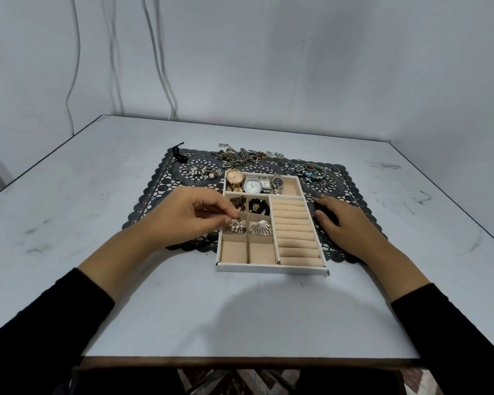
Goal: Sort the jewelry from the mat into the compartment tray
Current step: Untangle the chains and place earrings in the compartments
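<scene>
A white compartment tray point(271, 268) with beige lining sits on a dark lace mat point(160, 192). Its back row holds several watches point(253, 185). Small cells hold brown beads point(238, 201), black beads point(258, 206), silver fan earrings point(259, 226) and pearl earrings point(237, 228). My left hand point(188, 218) pinches a pearl earring over that pearl cell, fingertips touching the piece. My right hand point(345, 223) rests flat on the mat beside the tray's right wall. Loose on the mat lie pearl pieces and rings point(201, 171), chains point(246, 155) and bangles with rings point(317, 175).
The ring-roll section point(294, 232) and the two front cells point(234, 250) hold nothing. A black cord point(177, 151) lies at the mat's back left corner. The white table point(183, 309) ends near me at a wooden edge; cables hang down the wall behind.
</scene>
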